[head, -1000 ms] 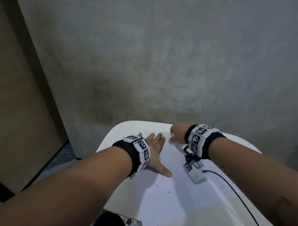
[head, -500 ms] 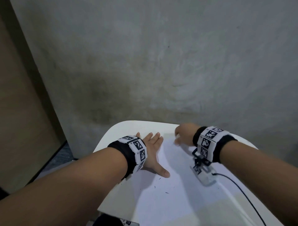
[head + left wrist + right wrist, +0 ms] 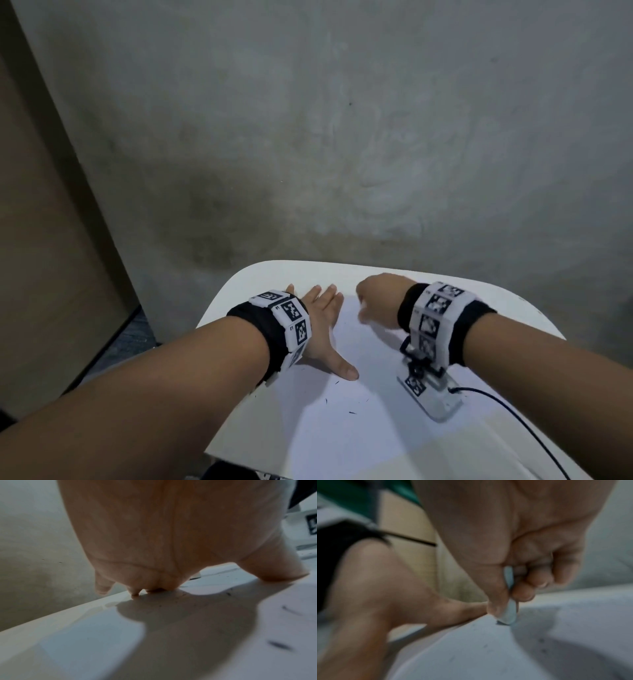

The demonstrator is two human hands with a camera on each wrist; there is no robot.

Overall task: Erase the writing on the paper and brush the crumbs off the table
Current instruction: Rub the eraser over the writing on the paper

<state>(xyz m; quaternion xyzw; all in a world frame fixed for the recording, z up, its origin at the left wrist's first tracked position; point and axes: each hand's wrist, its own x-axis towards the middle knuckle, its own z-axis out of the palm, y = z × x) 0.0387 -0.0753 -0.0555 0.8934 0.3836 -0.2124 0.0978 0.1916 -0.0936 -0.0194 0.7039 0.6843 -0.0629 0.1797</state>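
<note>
A white sheet of paper [image 3: 363,383] lies on a small white table [image 3: 274,274]. My left hand [image 3: 322,329] lies flat on the paper's left edge, fingers straight and thumb spread, pressing it down [image 3: 171,547]. My right hand [image 3: 376,301] is at the paper's far end, pinching a small white eraser [image 3: 509,609] between thumb and fingers, its tip touching the paper [image 3: 471,649]. Dark eraser crumbs [image 3: 351,412] are scattered on the sheet near my left thumb. A faint pencil stroke [image 3: 289,610] shows in the left wrist view.
A grey concrete wall [image 3: 342,137] rises just behind the table. A brown panel [image 3: 41,240] stands at the left. The right wrist camera unit [image 3: 431,390] hangs over the paper, with a black cable [image 3: 513,418] running back to the right.
My right hand with the eraser moved right, then back left across the paper's far end. My left hand has stayed flat on the sheet.
</note>
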